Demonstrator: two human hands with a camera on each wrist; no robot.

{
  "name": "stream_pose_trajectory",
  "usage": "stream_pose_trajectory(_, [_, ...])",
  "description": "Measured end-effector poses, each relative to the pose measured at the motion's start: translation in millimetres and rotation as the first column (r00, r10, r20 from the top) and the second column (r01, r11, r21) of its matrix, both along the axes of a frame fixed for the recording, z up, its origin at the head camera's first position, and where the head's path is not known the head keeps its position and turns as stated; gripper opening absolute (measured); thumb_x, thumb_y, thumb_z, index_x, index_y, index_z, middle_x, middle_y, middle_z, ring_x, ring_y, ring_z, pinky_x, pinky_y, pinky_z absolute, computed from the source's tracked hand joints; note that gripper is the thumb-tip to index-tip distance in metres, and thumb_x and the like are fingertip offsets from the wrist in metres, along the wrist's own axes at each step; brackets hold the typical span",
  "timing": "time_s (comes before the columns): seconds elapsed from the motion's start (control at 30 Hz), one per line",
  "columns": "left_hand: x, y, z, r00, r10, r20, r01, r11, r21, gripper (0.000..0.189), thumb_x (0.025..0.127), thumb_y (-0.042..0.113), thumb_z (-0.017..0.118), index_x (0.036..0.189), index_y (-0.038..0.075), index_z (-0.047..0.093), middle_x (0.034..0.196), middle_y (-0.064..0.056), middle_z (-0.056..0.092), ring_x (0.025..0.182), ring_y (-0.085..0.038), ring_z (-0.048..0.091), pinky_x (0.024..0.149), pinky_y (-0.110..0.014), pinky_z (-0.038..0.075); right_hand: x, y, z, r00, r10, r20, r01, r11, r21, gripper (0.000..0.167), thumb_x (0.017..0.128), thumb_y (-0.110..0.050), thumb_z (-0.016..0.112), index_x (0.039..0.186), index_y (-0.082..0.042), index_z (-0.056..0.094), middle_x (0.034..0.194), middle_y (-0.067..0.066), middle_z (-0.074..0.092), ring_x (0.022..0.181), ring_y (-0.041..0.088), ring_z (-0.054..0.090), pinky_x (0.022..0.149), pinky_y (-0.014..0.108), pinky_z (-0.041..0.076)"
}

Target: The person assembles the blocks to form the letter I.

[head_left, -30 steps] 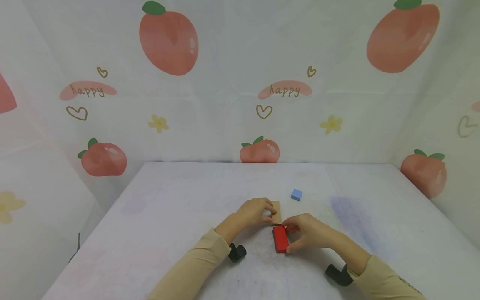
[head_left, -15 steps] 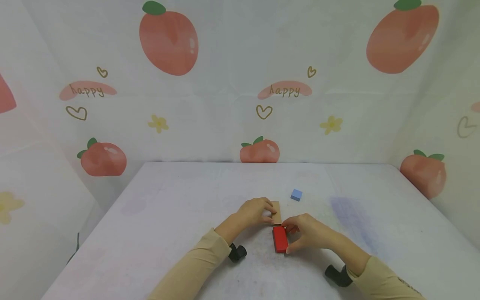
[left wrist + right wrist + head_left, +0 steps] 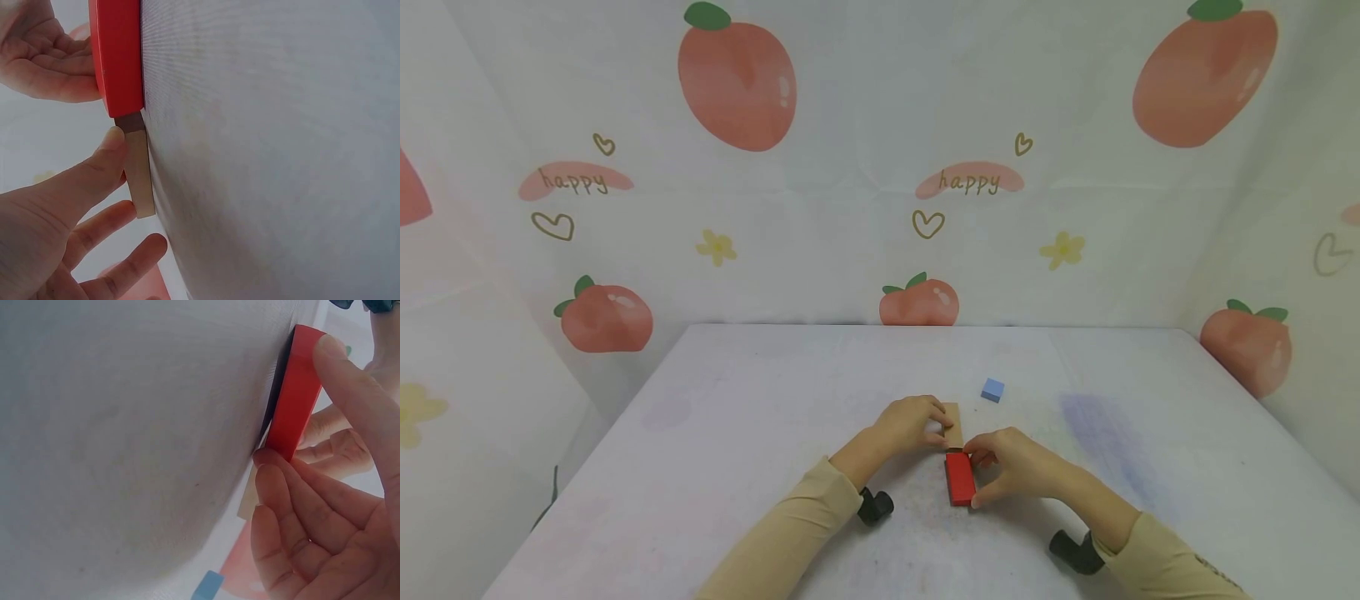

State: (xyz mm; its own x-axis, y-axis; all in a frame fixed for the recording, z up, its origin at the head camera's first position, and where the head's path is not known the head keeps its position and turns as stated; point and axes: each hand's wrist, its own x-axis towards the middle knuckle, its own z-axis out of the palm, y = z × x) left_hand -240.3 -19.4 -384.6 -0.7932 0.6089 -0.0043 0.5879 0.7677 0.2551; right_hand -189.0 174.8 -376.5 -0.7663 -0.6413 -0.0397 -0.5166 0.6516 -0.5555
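A red rectangular block (image 3: 960, 479) lies on the table, end to end with a tan wooden block (image 3: 953, 423). A short dark section (image 3: 129, 122) shows between the two in the left wrist view. My left hand (image 3: 913, 423) holds the wooden block, its thumb and a finger on the sides. With thumb and fingertips at opposite ends, my right hand (image 3: 1021, 463) grips the red block. A dark layer (image 3: 278, 384) runs along the red block's lower side in the right wrist view. The far side of the wooden block is partly hidden by left fingers.
A small blue block (image 3: 993, 390) sits beyond the hands, toward the back of the white table (image 3: 775, 375). Black wrist cameras (image 3: 875, 506) are strapped under both wrists. A white curtain (image 3: 850, 125) with fruit prints stands behind the table and at its sides.
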Motion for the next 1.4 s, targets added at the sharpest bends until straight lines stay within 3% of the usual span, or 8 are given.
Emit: stream_pose_trajectory(1.4, [0.2,0.0,1.5,1.000,-0.013,0.006,0.013,1.000,-0.002,0.032,0.081,0.030,0.072,0.110,0.018,0.071,0.116,0.001,0.065,0.110,-0.015,0.060,0.092,-0.028,0.048,-1.4,6.9,-1.9,1.000,-0.010,0.010,0.010,0.999,-0.032,0.049,0.066,-0.025,0.083,0.102,-0.002,0.060,0.089,0.001,0.065,0.079,0.007,0.058,0.070,0.022,0.049])
